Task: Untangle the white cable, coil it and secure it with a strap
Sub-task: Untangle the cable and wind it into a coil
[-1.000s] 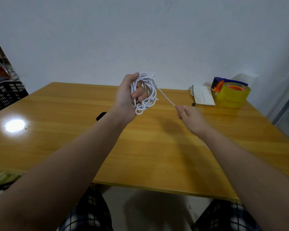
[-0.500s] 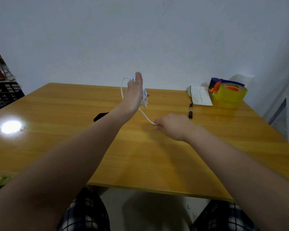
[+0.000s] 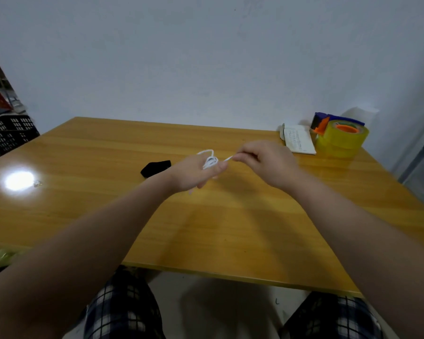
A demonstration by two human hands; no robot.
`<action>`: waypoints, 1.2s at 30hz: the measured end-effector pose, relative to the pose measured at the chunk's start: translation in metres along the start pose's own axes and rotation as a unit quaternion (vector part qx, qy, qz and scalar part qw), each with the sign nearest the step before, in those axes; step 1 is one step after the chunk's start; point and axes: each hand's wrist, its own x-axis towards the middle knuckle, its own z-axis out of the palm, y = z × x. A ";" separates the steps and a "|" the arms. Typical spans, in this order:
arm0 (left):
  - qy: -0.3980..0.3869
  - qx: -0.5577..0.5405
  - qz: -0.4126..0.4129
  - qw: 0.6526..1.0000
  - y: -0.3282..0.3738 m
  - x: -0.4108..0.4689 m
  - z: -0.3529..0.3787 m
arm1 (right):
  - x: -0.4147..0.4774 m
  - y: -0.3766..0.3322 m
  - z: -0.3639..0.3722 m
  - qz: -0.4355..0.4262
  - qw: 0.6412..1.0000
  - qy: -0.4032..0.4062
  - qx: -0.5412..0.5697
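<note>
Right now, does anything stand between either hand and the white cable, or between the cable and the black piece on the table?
Nothing visible. The left hand holds the white cable coil, the right hand pinches its free end; the black piece lies beside the left wrist.

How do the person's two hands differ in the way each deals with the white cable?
The left hand carries several loops of the white cable wound round it; the right hand only pinches one strand. The left hand's fingers are mostly hidden from the camera; the right hand's are curled into a pinch. Both are above the table, close together, joined by the cable.
</note>
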 end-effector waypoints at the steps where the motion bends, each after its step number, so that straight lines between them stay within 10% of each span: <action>1: -0.015 -0.041 -0.001 0.999 0.002 -0.002 0.003 | 0.001 0.002 -0.001 0.018 0.999 0.015 0.034; 11: 0.009 -0.499 -0.003 0.866 0.020 -0.007 0.013 | 0.007 0.012 -0.007 0.139 0.953 0.101 0.249; 18: 0.050 -0.710 -0.016 0.702 0.041 0.004 0.019 | -0.008 -0.035 0.040 0.295 0.759 0.072 0.576; 23: 0.098 -0.666 -0.046 0.738 0.038 0.006 0.034 | -0.017 -0.049 0.066 0.372 0.546 0.079 0.747; 26: 0.151 -0.607 -0.041 0.779 0.034 0.005 0.044 | -0.018 -0.045 0.080 0.355 0.482 0.062 0.799; 36: 0.151 -0.431 -0.045 0.889 0.006 0.007 0.051 | -0.011 -0.052 0.079 0.314 0.610 0.170 0.708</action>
